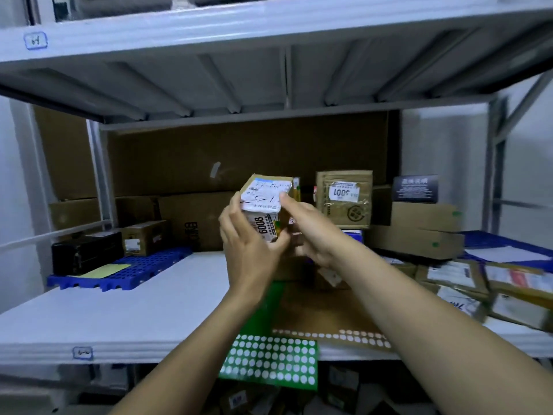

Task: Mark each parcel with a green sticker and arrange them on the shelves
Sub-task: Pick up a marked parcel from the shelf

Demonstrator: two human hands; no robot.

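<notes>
The right hand (308, 227) lays one fingertip on the white label of a small brown cardboard parcel (266, 205). Its other fingers curl past the box's edge, and whether they grip cannot be told. What lies under that fingertip is hidden. The left hand (248, 244) wraps round the parcel's lower left side, holding it in the air above a white shelf board (119, 310). Flat parcels (478, 283) at the right are blurred.

A green sticker sheet dotted with white rounds (269, 360) hangs over the board's front edge. Grey metal shelving (269, 70) spans overhead, with brown cardboard sheeting (239, 154) at the back.

A blue perforated plastic tray (155, 263) at the left carries a black box (86, 250), a yellow slip (104, 269) and a small carton (146, 238).
</notes>
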